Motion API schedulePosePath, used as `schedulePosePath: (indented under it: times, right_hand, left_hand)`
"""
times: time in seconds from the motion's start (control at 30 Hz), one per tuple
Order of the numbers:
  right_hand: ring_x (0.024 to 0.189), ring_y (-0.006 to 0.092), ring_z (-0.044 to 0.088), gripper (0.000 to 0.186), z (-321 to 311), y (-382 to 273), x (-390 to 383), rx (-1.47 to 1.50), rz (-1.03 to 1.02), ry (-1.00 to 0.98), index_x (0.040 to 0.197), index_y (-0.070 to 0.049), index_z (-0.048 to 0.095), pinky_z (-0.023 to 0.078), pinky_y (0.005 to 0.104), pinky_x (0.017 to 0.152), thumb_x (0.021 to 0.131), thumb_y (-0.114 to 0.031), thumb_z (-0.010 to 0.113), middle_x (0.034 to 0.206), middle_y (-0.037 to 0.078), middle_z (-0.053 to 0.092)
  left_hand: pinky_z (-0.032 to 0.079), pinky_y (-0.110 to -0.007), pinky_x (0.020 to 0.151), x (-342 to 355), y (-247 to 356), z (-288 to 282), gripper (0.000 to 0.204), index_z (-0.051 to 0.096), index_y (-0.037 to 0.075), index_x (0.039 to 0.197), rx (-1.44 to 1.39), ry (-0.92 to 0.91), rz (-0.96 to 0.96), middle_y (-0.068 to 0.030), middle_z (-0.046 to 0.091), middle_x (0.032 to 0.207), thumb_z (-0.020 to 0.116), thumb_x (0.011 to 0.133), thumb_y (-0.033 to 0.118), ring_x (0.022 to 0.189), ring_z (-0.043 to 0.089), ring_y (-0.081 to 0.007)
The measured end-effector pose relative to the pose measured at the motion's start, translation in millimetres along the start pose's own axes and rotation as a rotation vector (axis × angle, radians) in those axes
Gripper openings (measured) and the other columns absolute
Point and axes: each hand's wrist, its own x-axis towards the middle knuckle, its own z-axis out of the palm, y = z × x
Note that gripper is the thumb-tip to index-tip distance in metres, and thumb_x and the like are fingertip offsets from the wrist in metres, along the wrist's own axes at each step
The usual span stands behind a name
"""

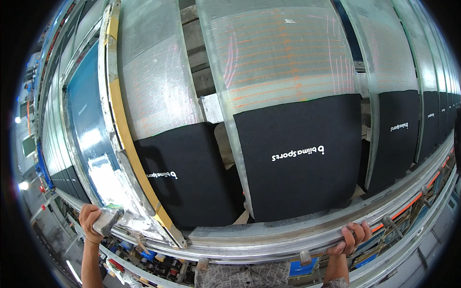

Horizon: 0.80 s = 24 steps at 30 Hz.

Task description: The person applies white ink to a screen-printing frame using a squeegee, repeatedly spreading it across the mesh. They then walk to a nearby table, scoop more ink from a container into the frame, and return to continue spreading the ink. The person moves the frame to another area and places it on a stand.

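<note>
At the lower left, my left hand is closed round a worn grey block-shaped handle at the near end of a printing screen. Blue mesh with a bright glossy patch fills the screen's frame, and yellow tape runs along its right side. My right hand lies further right, its fingers curled over a long metal rail. Between the hands, a black fabric piece and a larger black fabric piece lie flat on pale glassy boards. Each bears a small white print.
More boards with black fabric pieces continue in a row to the right. Metal stubs stick out below the rail near my body. An orange strip follows the rail on the right. Blue containers and clutter sit underneath.
</note>
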Motion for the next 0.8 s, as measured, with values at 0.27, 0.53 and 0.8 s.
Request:
schedulePosePath:
  times: [0.27,0.53,0.8]
  right_hand:
    - [0.088,0.0249,0.058,0.041,4,17,-2,0.042,-0.071,0.061,0.086,-0.009,0.056,0.044,0.0544,0.099,0.099,-0.034,0.026,0.081,0.009,0.060]
    - [0.099,0.0323,0.060,0.042,-9,-1,1,0.093,0.046,-0.088,0.094,-0.004,0.066,0.042,0.0540,0.101,0.097,-0.030,0.033,0.098,0.015,0.067]
    - [0.108,0.0309,0.061,0.025,-38,-52,39,0.370,0.490,-0.146,0.103,-0.001,0.067,0.042,0.0444,0.103,0.101,-0.017,0.048,0.103,0.012,0.069]
  left_hand:
    - [0.043,-0.039,0.058,-5,2,-1,0.028,0.059,0.004,0.083,0.024,0.051,0.023,-0.0108,0.059,0.078,0.079,0.069,0.019,0.064,0.056,-0.0287]
    - [0.050,-0.043,0.071,-7,10,-8,0.042,0.067,0.006,0.092,-0.026,0.021,0.002,-0.0108,0.066,0.092,0.082,0.054,0.014,0.080,0.062,-0.0328]
    - [0.047,-0.041,0.086,-36,-3,-33,0.053,0.069,0.009,0.109,-0.021,-0.106,0.061,-0.0053,0.068,0.109,0.069,0.058,-0.006,0.103,0.061,-0.0296]
